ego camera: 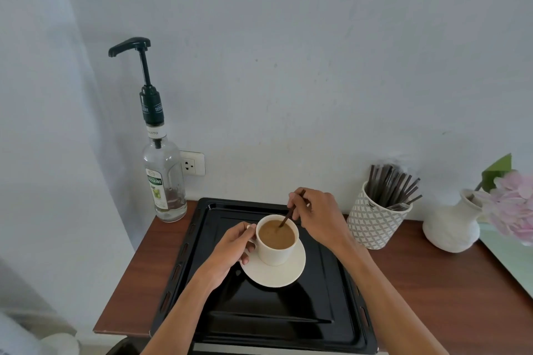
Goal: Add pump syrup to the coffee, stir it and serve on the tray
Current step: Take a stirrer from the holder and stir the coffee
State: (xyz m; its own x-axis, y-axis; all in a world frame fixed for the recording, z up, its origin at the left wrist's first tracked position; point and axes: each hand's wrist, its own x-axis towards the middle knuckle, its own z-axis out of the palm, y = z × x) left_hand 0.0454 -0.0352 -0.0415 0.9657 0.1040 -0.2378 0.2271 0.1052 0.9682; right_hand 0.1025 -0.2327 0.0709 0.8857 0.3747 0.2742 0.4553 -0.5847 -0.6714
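Left hand (pixel 233 248) grip clamps the white ceramic cup's (pixel 275 251) handle on the black metal tray (pixel 326 305); right hand (pixel 317 216) grip pinches a dark stir stick (pixel 291 210) dipped in coffee.

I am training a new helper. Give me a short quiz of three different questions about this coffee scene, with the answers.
1. True or false: the right hand holds the stir stick in the coffee cup.
2. Which hand grips the cup's handle side?
3. The saucer rests on: A) black tray B) wooden table C) patterned stick holder

Key: 1 true; 2 the left hand; 3 A.
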